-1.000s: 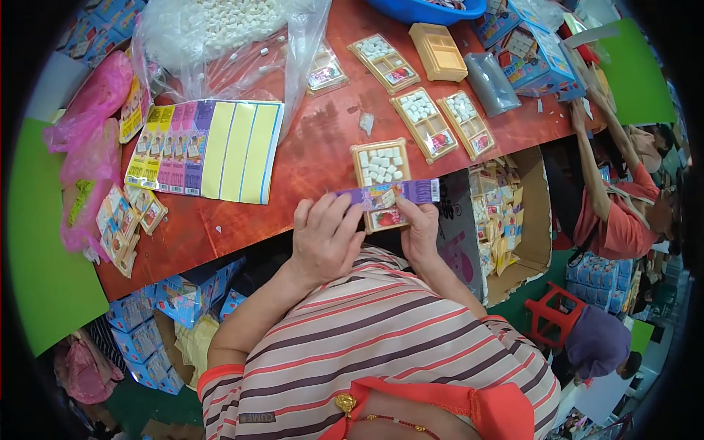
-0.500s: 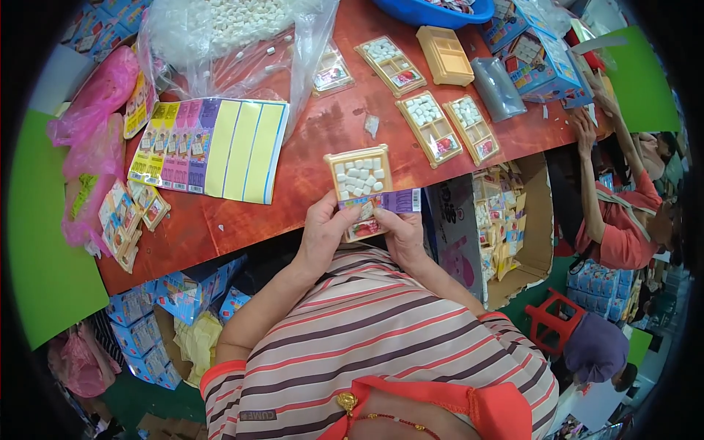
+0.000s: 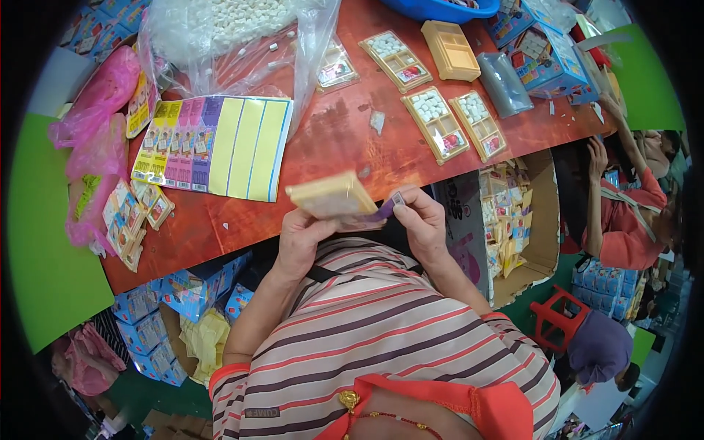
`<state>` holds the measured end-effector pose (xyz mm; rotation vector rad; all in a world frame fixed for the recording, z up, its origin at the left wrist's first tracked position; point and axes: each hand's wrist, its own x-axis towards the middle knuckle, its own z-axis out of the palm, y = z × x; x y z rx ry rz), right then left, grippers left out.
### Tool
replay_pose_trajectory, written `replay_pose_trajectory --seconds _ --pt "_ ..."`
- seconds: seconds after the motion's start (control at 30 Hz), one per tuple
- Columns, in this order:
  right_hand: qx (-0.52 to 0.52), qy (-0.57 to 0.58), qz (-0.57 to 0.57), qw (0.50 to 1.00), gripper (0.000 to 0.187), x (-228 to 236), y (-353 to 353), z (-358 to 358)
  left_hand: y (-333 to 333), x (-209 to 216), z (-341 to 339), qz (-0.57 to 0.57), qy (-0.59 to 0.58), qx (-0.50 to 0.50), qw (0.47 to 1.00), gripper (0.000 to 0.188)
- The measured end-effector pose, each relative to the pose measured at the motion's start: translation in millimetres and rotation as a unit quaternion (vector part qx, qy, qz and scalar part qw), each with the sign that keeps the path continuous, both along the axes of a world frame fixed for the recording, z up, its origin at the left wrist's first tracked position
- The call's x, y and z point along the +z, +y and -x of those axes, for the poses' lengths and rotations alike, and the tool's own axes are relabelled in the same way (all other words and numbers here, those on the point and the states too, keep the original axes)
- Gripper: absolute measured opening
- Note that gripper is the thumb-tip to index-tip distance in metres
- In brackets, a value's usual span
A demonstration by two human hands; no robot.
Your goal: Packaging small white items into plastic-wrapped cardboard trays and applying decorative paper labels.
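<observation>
At the table's near edge my left hand (image 3: pixel 302 236) grips a beige plastic case (image 3: pixel 334 196), tilted and blurred by motion. A purple sticker strip (image 3: pixel 386 208) sticks out from the case's right side. The strip's free end is pinched between the thumb and fingers of my right hand (image 3: pixel 420 218). What lies inside the case is smeared. Beyond my hands to the left lies a sheet of yellow, pink and purple stickers (image 3: pixel 238 147). Clear-lidded cases with white pieces, such as this one (image 3: pixel 435 125) and its neighbour (image 3: pixel 478 126), lie to the right.
A clear bag of white pieces (image 3: pixel 227 22) lies at the far left. Stacked beige trays (image 3: pixel 449 51) and a blue basin (image 3: pixel 440 10) stand at the back. A carton of filled cases (image 3: pixel 539 220) sits below the table's right edge. A co-worker's arm (image 3: pixel 595 191) is farther right.
The case has tipped and swung left in my left hand. My right hand has moved right and up off the case, drawing the purple strip's end out with it.
</observation>
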<state>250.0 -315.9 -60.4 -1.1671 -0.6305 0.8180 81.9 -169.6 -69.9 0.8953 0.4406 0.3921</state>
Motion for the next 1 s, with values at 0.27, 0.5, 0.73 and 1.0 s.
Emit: replay_pose_trajectory --seconds 0.27,0.5,0.73,1.0 --pt "0.137 -0.175 0.023 0.975 0.009 6 8 -4 10 2 6 -0.4 -0.071 -0.068 0.911 0.022" --pt "0.221 -0.325 0.068 0.917 0.009 14 12 8 1 -5 11 -0.357 -0.078 -0.097 0.926 0.017" --pt "0.229 -0.358 0.078 0.902 0.01 7 11 15 -12 -10 19 -0.318 -0.046 -0.089 0.943 0.012" --pt "0.205 -0.409 0.087 0.885 0.015 10 14 26 -23 -16 30 -0.261 -0.004 -0.048 0.964 0.016"
